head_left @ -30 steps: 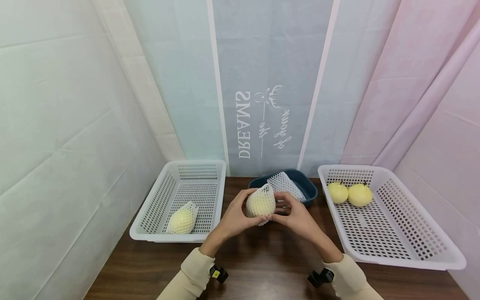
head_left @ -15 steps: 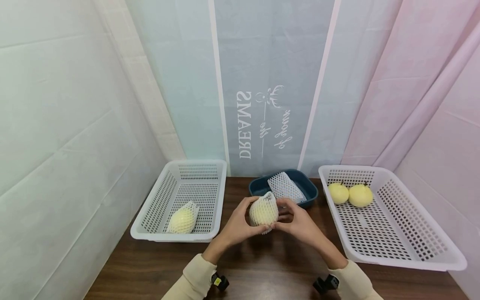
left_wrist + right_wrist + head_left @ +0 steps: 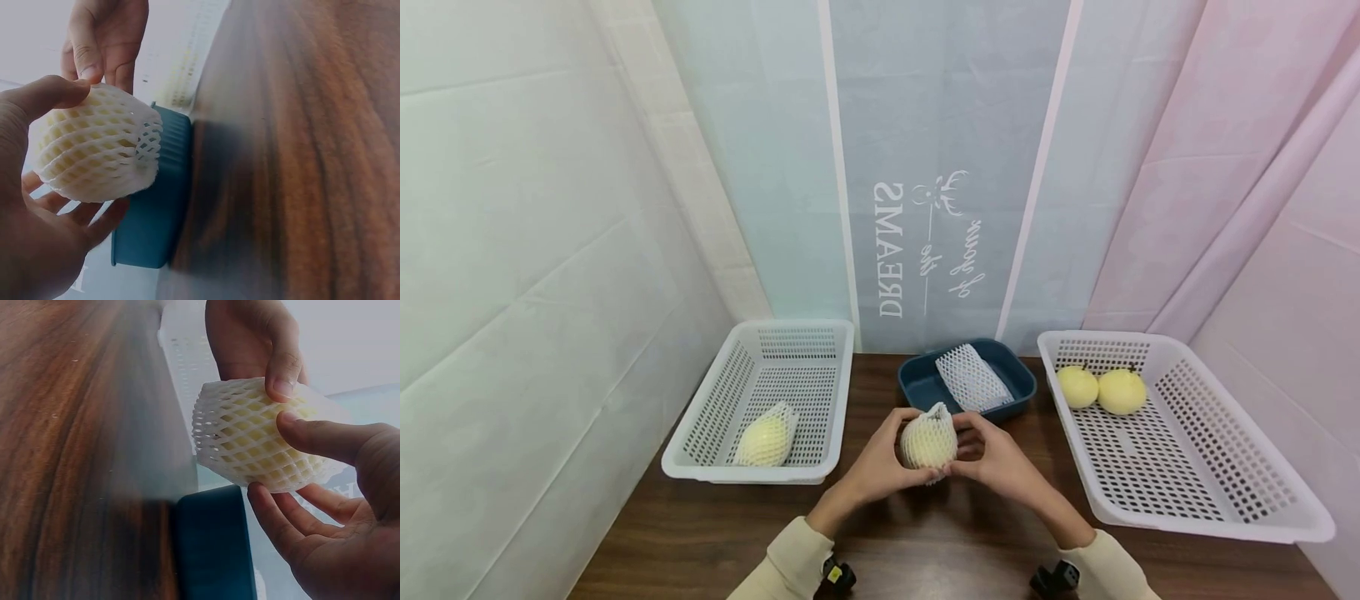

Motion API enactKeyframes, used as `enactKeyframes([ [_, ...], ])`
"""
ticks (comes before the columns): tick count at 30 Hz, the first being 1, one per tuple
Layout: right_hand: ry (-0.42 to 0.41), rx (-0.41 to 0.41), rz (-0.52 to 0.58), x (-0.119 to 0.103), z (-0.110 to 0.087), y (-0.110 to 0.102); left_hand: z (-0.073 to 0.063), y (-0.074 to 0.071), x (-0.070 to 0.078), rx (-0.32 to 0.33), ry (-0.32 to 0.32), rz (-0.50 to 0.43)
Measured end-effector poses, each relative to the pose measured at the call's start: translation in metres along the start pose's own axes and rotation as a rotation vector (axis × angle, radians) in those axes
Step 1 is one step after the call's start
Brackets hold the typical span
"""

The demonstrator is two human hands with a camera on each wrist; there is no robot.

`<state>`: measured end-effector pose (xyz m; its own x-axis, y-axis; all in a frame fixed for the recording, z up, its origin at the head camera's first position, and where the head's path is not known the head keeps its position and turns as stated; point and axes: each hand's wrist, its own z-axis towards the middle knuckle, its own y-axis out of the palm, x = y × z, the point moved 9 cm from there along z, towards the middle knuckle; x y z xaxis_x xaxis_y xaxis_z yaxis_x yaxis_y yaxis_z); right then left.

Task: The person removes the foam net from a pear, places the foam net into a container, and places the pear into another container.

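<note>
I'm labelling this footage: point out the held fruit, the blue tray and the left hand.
Held fruit (image 3: 929, 440): head view, netted middle.
Blue tray (image 3: 922, 387): head view, bare floor.
Left hand (image 3: 880, 458): head view, its back.

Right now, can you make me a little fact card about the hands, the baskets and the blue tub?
Left hand: holds the netted fruit
Right hand: holds that same fruit from the other side
Left basket: one yellow fruit in a white net
Right basket: two bare yellow fruits, side by side
Blue tub: white foam netting, no fruit seen
Table: dark brown, wood-grained
</note>
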<state>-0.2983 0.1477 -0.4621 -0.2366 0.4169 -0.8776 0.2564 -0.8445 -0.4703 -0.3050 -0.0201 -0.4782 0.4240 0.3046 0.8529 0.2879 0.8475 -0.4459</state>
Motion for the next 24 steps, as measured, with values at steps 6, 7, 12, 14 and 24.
enactKeyframes([
  [6, 0.005, -0.016, -0.011, 0.006, -0.003, 0.003, -0.002, 0.004, -0.005, -0.017, -0.014, 0.021],
  [7, 0.005, -0.015, -0.016, 0.008, -0.003, 0.003, -0.002, 0.005, -0.007, -0.020, -0.015, 0.028],
  [12, 0.016, -0.013, -0.045, 0.017, -0.004, 0.005, -0.004, 0.010, -0.013, -0.044, -0.036, 0.065],
  [14, 0.019, -0.018, -0.054, 0.020, -0.005, 0.006, -0.005, 0.013, -0.016, -0.058, -0.043, 0.070],
  [24, 0.012, -0.014, -0.084, 0.030, -0.007, 0.011, -0.005, 0.023, -0.027, -0.099, -0.062, 0.078],
])
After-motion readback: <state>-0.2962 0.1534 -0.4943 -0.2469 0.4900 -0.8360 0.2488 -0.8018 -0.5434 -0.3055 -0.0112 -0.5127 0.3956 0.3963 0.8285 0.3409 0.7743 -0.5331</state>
